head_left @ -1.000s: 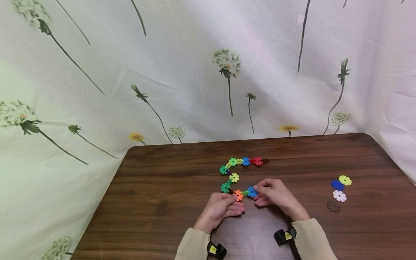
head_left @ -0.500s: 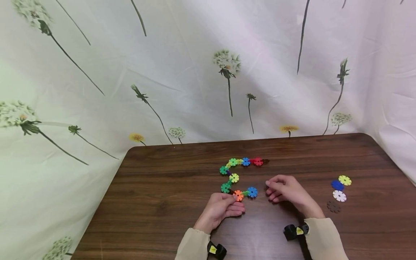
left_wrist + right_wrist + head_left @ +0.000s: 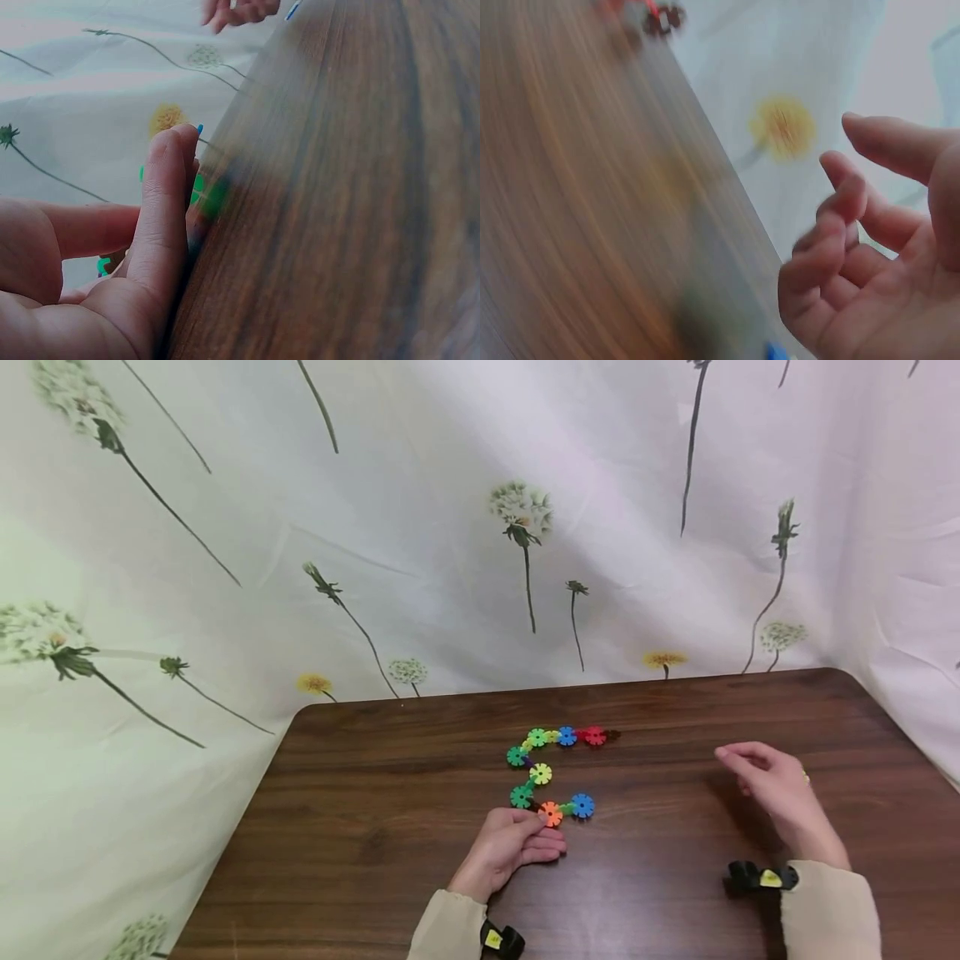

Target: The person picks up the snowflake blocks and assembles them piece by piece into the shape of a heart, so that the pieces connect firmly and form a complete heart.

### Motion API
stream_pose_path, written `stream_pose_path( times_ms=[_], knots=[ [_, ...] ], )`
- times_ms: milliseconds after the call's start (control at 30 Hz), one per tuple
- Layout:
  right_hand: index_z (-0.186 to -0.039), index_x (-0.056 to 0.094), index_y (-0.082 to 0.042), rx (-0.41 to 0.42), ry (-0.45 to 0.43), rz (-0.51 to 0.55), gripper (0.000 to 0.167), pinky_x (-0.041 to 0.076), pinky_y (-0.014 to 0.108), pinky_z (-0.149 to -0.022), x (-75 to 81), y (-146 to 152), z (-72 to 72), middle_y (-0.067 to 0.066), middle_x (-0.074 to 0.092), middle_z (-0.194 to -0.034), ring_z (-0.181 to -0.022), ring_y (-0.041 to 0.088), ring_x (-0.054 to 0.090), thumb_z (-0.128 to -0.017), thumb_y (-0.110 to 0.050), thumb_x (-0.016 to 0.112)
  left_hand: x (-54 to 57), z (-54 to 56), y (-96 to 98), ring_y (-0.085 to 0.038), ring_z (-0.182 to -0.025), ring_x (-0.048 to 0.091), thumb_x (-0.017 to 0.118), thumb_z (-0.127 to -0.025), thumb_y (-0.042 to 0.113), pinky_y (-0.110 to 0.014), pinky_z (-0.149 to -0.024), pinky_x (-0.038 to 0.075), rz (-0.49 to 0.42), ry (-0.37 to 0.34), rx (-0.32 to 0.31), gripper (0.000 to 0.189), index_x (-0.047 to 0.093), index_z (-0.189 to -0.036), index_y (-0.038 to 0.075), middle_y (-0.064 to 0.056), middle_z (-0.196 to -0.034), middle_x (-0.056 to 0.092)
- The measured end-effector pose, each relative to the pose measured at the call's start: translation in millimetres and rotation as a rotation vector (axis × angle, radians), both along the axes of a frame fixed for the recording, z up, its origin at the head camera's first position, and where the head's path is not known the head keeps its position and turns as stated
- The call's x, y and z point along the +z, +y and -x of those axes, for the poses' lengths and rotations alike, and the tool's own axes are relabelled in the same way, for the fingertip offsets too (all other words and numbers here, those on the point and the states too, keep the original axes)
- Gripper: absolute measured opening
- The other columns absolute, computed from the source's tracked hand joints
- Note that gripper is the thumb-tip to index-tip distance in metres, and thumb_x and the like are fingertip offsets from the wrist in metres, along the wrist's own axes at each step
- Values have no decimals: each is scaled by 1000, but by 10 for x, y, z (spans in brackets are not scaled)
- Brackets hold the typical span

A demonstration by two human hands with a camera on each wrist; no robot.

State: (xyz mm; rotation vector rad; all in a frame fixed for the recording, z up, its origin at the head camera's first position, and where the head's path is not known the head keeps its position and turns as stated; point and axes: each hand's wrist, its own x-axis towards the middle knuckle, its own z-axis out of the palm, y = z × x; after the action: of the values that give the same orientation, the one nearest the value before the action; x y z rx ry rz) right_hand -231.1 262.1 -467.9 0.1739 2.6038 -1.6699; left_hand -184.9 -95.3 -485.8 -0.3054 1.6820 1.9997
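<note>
A chain of interlocking plastic snowflake discs lies in an S-like curve on the wooden table. At its near end are an orange disc (image 3: 551, 814) and a blue disc (image 3: 582, 806); its far end has a red disc (image 3: 595, 736) and a dark brown disc (image 3: 664, 21). My left hand (image 3: 506, 847) pinches the orange disc between thumb and fingers, palm turned up. Off to the right, my right hand (image 3: 772, 789) is raised over the table, fingers loosely bent and holding nothing. It hides the loose discs there, except for a bit of yellow disc (image 3: 806, 778) beside it.
The brown wooden table (image 3: 360, 777) reaches back to a white cloth (image 3: 450, 568) printed with dandelions. A black wrist camera (image 3: 761, 877) is strapped on the right wrist, another camera (image 3: 504, 941) on the left.
My right hand has let go of the blue disc at the chain's near end and moved right, over the loose discs. The left hand has stayed at the orange disc.
</note>
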Motion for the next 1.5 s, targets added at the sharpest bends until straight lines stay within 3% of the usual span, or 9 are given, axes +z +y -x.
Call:
stream_pose_path(
  times_ms=[100,200,300,400,600,867,1167,1500],
  knots=[
    [-100,68,-18,-92,20,-78,26,45,20,-61,-25,250,-26,-28,58,-77,-71,0,52,-91,-42,65,-11,7,10,-21,-81,73,53,-98,8,-33,-76,59,-6,-2,-1,26,60,-111,-12,-20,-93,73],
    [-106,66,-11,-163,11,-155,36,42,19,-59,-56,480,-56,-29,55,-75,-71,-4,49,-91,-43,63,-21,6,14,-21,-80,73,54,-98,9,-33,-76,59,-5,-4,0,26,60,-111,-12,-21,-93,73],
    [-121,57,4,-214,-33,-236,57,40,21,-57,-92,655,-81,-19,56,-78,-69,-3,45,-94,-46,57,-28,7,12,-21,-80,73,54,-98,9,-33,-76,59,3,-9,2,25,61,-111,-11,-20,-93,73],
    [-128,50,8,-233,-85,-312,65,39,22,-55,-133,755,-84,-2,58,-86,-69,2,44,-95,-47,53,-20,6,9,-21,-80,73,54,-98,9,-33,-76,59,10,-14,5,25,61,-111,-11,-20,-93,73],
    [-131,46,10,-164,-120,-356,59,36,26,-62,-185,816,-34,25,50,-106,-85,25,46,-93,-32,60,-11,0,3,-21,-81,73,53,-98,10,-33,-76,59,9,-10,2,27,61,-113,-11,-21,-95,73],
    [-129,45,12,-72,-132,-410,55,32,33,-67,-176,847,11,29,54,-100,-90,38,49,-88,-20,65,-8,-9,-1,-22,-82,74,54,-98,12,-34,-76,59,11,-21,-1,28,61,-114,-10,-21,-96,73],
    [-120,51,15,-109,-131,-431,48,32,32,-65,-212,857,39,19,54,-88,-81,28,46,-86,-16,67,6,-6,6,-22,-82,73,53,-99,10,-34,-77,59,-2,-9,0,28,61,-113,-12,-22,-96,72],
    [-113,50,16,-115,-129,-434,49,34,30,-64,-173,854,16,23,57,-89,-78,25,49,-83,-18,70,21,-1,17,-21,-80,73,53,-97,8,-34,-76,60,7,-23,17,25,63,-108,-12,-20,-92,73]
  ],
)
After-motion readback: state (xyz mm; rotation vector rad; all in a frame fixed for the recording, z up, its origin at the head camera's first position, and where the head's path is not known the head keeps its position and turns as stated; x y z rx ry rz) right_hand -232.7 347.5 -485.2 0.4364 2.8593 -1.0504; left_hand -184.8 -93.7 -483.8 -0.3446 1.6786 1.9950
